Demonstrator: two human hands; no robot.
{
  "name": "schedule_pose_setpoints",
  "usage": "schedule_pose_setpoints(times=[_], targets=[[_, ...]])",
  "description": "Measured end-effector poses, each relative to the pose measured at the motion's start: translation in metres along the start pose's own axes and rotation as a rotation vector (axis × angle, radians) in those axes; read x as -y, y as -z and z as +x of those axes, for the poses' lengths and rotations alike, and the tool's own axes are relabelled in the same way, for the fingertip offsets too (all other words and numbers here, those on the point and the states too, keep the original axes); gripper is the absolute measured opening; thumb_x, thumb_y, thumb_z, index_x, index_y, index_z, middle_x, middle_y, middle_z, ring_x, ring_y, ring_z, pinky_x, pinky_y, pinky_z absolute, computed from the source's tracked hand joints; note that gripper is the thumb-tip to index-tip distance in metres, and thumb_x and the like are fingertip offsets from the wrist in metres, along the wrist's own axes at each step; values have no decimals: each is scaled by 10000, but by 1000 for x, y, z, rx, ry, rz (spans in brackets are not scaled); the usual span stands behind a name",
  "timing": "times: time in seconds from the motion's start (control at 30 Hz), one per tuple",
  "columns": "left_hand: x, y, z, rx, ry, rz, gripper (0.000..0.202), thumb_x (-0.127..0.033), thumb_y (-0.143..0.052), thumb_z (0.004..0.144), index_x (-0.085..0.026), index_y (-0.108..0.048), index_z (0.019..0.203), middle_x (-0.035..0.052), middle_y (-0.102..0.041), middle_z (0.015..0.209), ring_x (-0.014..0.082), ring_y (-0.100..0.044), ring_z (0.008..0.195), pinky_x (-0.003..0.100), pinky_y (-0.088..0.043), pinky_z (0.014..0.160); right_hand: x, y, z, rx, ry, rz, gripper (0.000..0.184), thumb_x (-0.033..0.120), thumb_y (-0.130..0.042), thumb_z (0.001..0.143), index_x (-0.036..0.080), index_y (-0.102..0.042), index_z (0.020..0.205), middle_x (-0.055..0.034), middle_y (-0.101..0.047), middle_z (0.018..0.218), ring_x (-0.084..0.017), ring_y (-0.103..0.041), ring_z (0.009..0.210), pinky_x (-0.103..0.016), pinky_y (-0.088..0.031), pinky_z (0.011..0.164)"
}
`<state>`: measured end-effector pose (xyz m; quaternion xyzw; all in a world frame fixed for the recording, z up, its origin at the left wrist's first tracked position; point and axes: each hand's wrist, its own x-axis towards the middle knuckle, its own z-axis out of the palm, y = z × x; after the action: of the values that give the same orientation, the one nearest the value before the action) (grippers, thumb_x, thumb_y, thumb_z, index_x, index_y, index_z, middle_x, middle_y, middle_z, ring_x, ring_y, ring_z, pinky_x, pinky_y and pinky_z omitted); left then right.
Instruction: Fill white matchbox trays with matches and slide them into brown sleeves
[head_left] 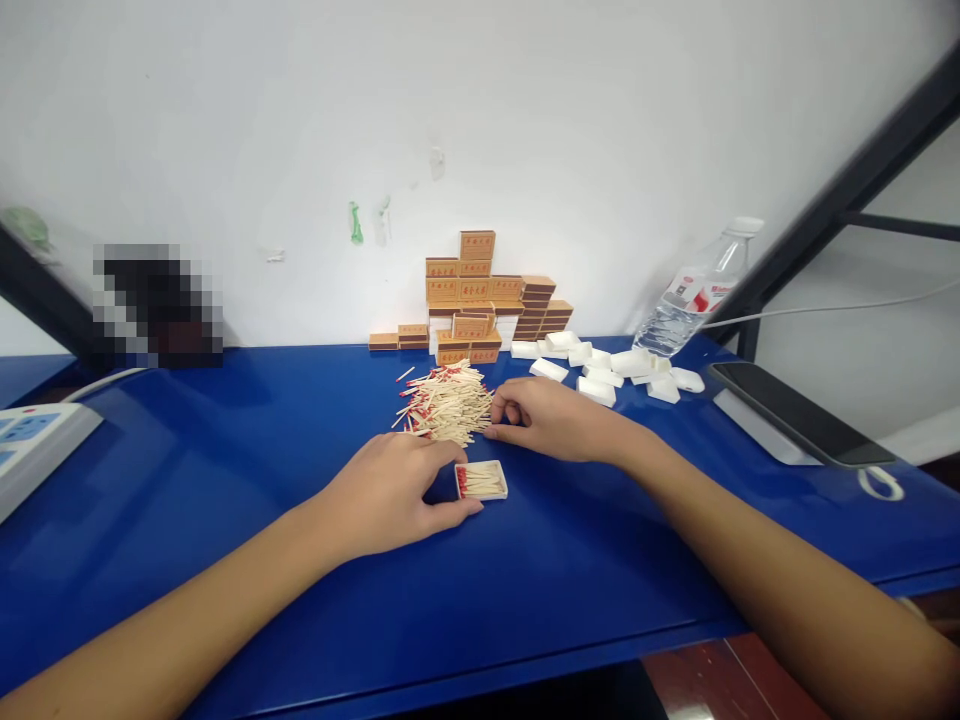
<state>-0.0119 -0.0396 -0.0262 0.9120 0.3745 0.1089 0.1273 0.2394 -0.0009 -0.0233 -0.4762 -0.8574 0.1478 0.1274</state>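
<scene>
A small white matchbox tray point(482, 494) holds red-tipped matches lying side by side. My left hand point(394, 488) grips its left end, forefinger at the far corner and thumb at the near edge. Behind the tray, a loose heap of wooden matches point(450, 400) spreads over the table, most red heads toward the left. My right hand point(551, 418) is at the right edge of this heap, fingers curled and thumb and fingertips pinched on matches there. How many it holds is hidden.
Orange-brown matchboxes point(472, 290) stand stacked against the wall. White trays point(596, 390) lie scattered to their right, near a leaning water bottle point(694, 290). A phone point(799, 412) rests on a white block at right; a power strip point(45, 445) is at far left on the blue table point(300, 640).
</scene>
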Motion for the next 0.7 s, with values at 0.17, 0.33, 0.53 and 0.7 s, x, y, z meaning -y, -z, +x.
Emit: schedule_pose_setpoints(times=[0.17,0.33,0.53,0.7], targets=[[3,2,-1,-10,8,33,414,-536,-667,932,-206,-740,1171,-8,-627,672,169,-566,578,290,-349,578,2,-4,2,32,-13,38,177,301,-640,996,194,-640,855,-16,-649,791,-155,-534,703,-291,-356,649],[2,1,-2,-14,14,41,450,-536,-660,939,-198,-734,1227,-3,-617,660,180,-574,589,296,-367,595,-5,8,-3,82,-4,-60,185,289,-585,1019,198,-612,861,-56,-686,898,-194,-572,804,-311,-377,703],[4,2,0,-42,45,46,427,-525,-661,938,-219,-740,1225,-16,-603,627,179,-574,581,296,-362,594,-9,24,-7,82,-47,-28,182,301,-570,1020,195,-628,885,-47,-689,888,-181,-564,778,-303,-377,686],[7,1,0,-82,67,55,356,-511,-674,929,-231,-763,1130,-24,-601,614,172,-565,570,290,-326,571,8,23,-10,153,46,129,188,339,-613,1000,195,-654,887,-9,-645,789,-145,-509,673,-283,-349,617]])
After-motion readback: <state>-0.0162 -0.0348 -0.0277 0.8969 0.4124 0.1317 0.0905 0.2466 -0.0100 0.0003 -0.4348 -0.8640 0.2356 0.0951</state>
